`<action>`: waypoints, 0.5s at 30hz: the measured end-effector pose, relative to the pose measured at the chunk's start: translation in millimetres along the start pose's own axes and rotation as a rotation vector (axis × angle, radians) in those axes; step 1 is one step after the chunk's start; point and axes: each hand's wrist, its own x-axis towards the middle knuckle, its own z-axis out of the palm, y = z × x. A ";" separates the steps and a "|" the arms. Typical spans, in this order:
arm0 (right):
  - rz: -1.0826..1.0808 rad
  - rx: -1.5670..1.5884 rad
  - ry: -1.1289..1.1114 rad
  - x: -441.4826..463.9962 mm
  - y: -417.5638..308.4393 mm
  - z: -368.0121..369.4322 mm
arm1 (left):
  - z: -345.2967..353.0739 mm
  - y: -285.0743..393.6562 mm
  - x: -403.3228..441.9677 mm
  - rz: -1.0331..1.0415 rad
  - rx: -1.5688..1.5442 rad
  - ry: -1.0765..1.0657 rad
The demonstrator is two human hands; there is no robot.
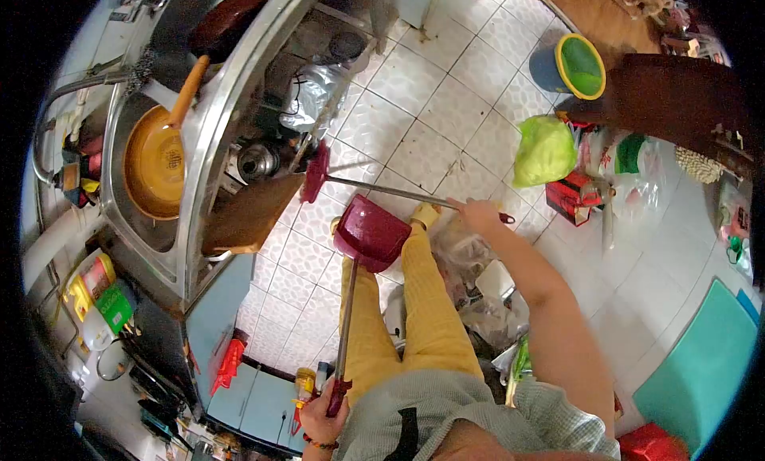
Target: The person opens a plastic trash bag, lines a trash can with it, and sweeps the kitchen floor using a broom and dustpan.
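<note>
My right hand (480,217) is closed round the metal handle of a broom, close to its dark red end. The dark red broom head (316,172) is at the foot of the steel sink unit, by a brown board. In my left hand (324,417) is the dark red grip of a long-handled dustpan. The maroon dustpan pan (371,233) hangs or rests in front of my feet; whether it touches the floor I cannot tell. Bits of debris (457,168) are scattered on the tiled floor (434,102).
A steel sink (182,258) with an orange-brown frying pan (155,162) stands at left. A blue bucket with a yellow rim (560,66), a lime-green bag (543,152) and a red box (572,198) are at right. Plastic bags (470,282) lie beside my right leg.
</note>
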 end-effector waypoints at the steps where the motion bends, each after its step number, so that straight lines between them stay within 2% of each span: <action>1: 0.005 -0.001 0.019 3.0 0.6 4.6 | 3.5 -2.8 -1.5 0.011 -0.013 0.019; 2: 0.011 -0.001 0.040 5.4 2.0 8.1 | 8.6 -9.5 -3.4 0.024 -0.024 0.038; 4: 0.029 -0.020 0.041 -21.1 22.1 -37.1 | 13.2 -14.2 -1.8 0.037 -0.061 0.060; 6: 0.048 -0.067 0.032 -20.5 96.0 -14.4 | 14.7 -13.3 1.0 0.037 -0.111 0.057; 7: 0.069 -0.149 0.041 -49.4 111.6 -47.8 | 14.1 -11.6 2.8 0.057 -0.078 0.054; 9: 0.083 -0.253 0.110 -80.6 173.5 -55.2 | 11.0 -3.9 8.6 0.093 -0.012 0.053; 10: 0.145 -0.288 0.062 -99.9 189.4 -71.7 | 2.8 5.0 13.7 0.073 0.009 -0.017; 11: 0.208 -0.322 0.015 -120.2 204.3 -90.1 | 4.3 8.1 19.0 0.083 0.000 0.024; 15: 0.238 -0.302 0.082 -188.5 270.6 -115.2 | 13.0 18.3 37.4 0.095 -0.050 0.132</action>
